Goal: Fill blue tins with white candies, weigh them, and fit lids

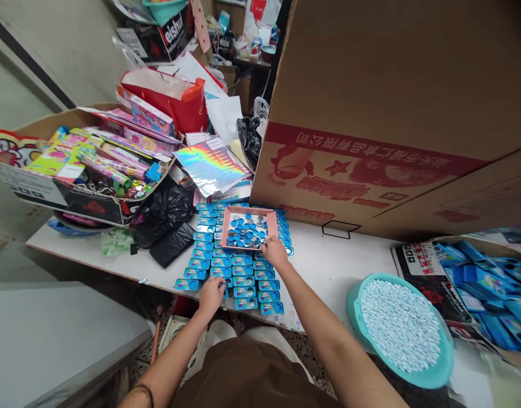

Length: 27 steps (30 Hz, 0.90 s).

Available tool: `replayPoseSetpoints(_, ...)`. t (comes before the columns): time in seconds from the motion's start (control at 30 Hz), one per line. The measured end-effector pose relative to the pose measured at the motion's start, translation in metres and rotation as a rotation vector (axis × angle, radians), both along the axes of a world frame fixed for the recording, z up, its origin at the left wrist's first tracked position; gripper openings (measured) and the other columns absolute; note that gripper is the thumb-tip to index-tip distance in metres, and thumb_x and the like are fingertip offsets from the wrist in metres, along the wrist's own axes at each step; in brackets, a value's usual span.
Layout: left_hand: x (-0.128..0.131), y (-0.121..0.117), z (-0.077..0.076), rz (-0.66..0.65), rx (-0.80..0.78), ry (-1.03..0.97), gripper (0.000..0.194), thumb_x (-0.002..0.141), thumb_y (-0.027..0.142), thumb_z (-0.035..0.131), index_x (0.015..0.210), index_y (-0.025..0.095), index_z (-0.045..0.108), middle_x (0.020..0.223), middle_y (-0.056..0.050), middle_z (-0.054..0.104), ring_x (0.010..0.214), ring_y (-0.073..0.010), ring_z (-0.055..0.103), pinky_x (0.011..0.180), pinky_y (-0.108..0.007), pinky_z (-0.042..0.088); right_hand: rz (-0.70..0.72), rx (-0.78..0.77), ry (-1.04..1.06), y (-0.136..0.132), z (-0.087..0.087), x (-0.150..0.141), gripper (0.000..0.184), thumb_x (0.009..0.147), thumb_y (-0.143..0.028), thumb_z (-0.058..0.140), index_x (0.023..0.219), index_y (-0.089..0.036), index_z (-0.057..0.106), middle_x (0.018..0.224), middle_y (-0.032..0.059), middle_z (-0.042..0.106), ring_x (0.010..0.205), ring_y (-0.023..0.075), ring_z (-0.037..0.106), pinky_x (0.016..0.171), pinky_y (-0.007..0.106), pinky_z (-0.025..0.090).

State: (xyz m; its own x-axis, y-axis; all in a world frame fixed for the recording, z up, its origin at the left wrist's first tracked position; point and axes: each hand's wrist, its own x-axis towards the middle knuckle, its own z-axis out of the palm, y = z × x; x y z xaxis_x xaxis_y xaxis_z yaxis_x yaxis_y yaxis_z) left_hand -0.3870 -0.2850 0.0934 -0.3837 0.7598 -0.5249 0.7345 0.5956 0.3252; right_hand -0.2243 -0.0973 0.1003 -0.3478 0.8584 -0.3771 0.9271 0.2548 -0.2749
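Note:
Rows of small blue flat packs [242, 271] with printed fronts lie side by side on the white table. Over the back rows rests a shallow pink tray [226, 226] with a white bottom, holding many loose small discs [246, 233], some blue and some silvery. My right hand [275, 253] is closed at the tray's front right corner, its fingertips over the rim. Low on the left of the rows, my left hand [212, 296] pinches what looks like a small dark round disc above a pack; the fingers partly hide it.
A large cardboard carton [371, 141] stands behind the table. A turquoise basin [445, 362] of small pale pieces sits at right, beside a box of blue packs [485, 283]. At left are a box of colourful toys [103, 164] and black plastic bags [169, 209].

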Motion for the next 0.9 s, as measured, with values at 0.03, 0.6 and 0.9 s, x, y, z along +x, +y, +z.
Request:
replayPoseSetpoints(0.03, 0.000, 0.000, 0.000, 0.014, 0.001, -0.012, 0.009, 0.082, 0.025, 0.053, 0.086, 0.023, 0.061, 0.095, -0.003, 0.064, 0.085, -0.0161, 0.060, 0.066, -0.023, 0.037, -0.011, -0.040, -0.044, 0.004, 0.000, -0.003, 0.033, 0.089, -0.036, 0.045, 0.107, -0.015, 0.063, 0.118, 0.0134, 0.055, 0.110, 0.0223, 0.051, 0.084, 0.027, 0.040)
replayPoseSetpoints(0.6, -0.012, 0.031, -0.008, 0.071, -0.256, 0.077, 0.032, 0.069, 0.050, 0.064, 0.065, 0.019, 0.059, 0.080, -0.010, 0.068, 0.080, -0.0257, 0.063, 0.062, -0.030, 0.043, -0.240, -0.019, 0.089, 0.012, 0.007, 0.011, 0.033, 0.081, -0.015, 0.047, 0.110, -0.020, 0.061, 0.102, 0.0068, 0.066, 0.091, 0.0180, 0.060, 0.072, 0.023, 0.041)
replayPoseSetpoints(0.9, -0.022, 0.044, -0.009, -0.058, -0.379, -0.020, 0.050, 0.070, 0.058, 0.060, 0.042, 0.018, 0.054, 0.059, -0.007, 0.066, 0.058, -0.0187, 0.062, 0.064, -0.032, 0.046, -0.163, -0.191, 0.400, -0.074, -0.022, 0.019, 0.017, 0.077, -0.018, 0.056, 0.086, -0.021, 0.070, 0.095, 0.0027, 0.065, 0.087, 0.0151, 0.060, 0.080, 0.022, 0.042)
